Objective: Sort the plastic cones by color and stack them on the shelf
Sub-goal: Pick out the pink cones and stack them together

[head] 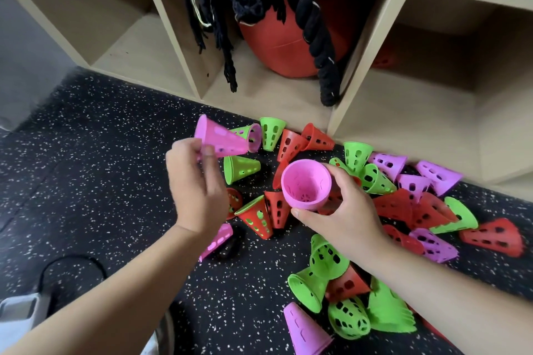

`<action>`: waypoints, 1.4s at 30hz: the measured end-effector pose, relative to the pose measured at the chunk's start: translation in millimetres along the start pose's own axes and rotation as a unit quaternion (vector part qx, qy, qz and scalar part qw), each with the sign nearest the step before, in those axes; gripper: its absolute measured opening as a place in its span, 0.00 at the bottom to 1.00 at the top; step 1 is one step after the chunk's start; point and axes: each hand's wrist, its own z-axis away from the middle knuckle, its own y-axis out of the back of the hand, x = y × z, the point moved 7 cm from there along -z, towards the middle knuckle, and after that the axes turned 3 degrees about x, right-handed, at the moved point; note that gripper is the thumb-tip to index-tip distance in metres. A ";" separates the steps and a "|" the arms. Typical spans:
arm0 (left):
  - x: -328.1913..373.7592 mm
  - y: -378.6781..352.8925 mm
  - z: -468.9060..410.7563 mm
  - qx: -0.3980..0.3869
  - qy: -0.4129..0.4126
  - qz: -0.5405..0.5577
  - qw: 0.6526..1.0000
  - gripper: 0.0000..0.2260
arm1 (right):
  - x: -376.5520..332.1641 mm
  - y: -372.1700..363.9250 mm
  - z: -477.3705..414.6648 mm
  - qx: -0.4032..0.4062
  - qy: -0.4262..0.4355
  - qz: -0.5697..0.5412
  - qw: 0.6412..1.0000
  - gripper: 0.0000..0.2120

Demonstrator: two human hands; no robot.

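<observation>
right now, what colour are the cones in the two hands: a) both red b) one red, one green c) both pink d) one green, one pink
c: the left hand pinches a pink cone, and the right hand grips a second pink cone with its open mouth facing the camera.

Ahead of you sits 1 red ball (277, 46), with 1 thick black rope (314, 34) hanging across its right side and black netting (245, 3) draped over its top left. Under you lies a black speckled floor (101, 130); 1 black cable (72, 261) loops at your lower left.
</observation>
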 end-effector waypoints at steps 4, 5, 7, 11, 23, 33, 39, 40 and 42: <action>84.0 -18.8 21.2 -0.087 -0.239 0.030 0.967 0.07 | 3.9 -2.8 1.9 0.010 -0.005 -0.014 1.000 0.31; 95.8 -25.2 28.9 -0.118 -0.283 0.015 0.952 0.07 | 5.1 -3.2 3.1 0.011 -0.001 -0.015 1.000 0.30; 105.6 -38.7 45.0 -0.187 -0.343 -0.027 0.920 0.09 | 5.3 -2.1 5.6 0.009 -0.002 -0.014 1.000 0.25; 97.7 -43.6 72.5 -0.288 -0.333 -0.017 0.898 0.18 | 7.3 3.5 11.4 -0.004 -0.022 -0.035 0.999 0.29; -109.5 41.6 130.8 -0.102 0.434 -0.248 0.860 0.21 | -10.1 26.8 53.4 -0.003 -0.034 0.020 0.999 0.36; 72.1 37.0 92.7 -0.070 -0.032 0.033 0.997 0.13 | -5.6 55.6 107.3 0.025 -0.053 0.019 0.998 0.38; 184.7 19.3 128.3 -0.204 -0.319 0.091 0.921 0.05 | -9.2 70.4 135.1 0.062 -0.055 -0.018 0.996 0.28; 189.7 12.8 136.5 -0.237 -0.352 0.073 0.902 0.06 | -9.3 72.8 139.3 0.066 -0.053 -0.020 0.996 0.27; 189.9 6.1 150.7 -0.283 -0.389 0.051 0.875 0.12 | -6.7 76.9 146.1 0.068 -0.054 -0.029 0.996 0.27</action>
